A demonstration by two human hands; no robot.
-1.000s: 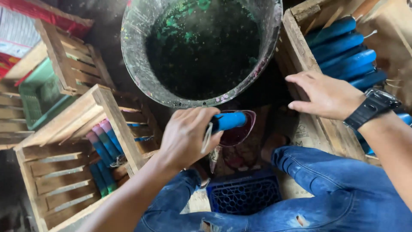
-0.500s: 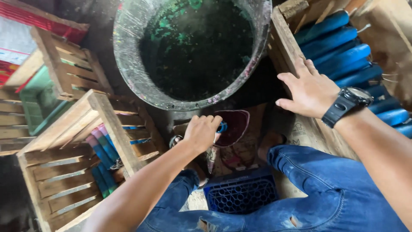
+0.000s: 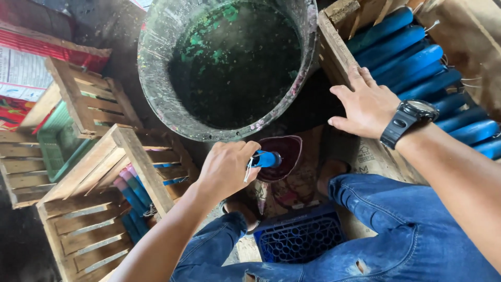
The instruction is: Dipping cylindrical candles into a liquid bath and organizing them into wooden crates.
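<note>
While the left hand (image 3: 225, 168) is curled tight around a blue stick (image 3: 266, 159), its fingers hide most of it, tip over the dark red bowl (image 3: 284, 151). Right hand (image 3: 365, 104), at 2 o'clock, lies spread on the crate edge (image 3: 334, 49); the blue sticks (image 3: 412, 57) inside run off-frame.

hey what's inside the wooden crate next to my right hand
The wooden crate holds blue candles lying side by side, thin wicks showing at their far ends. The right hand rests on its edge. Anything beneath the top layer is covered.

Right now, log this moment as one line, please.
left hand: holds blue candle, end against dark red dish | right hand: flat on wooden crate rim | large vat: ahead
</note>
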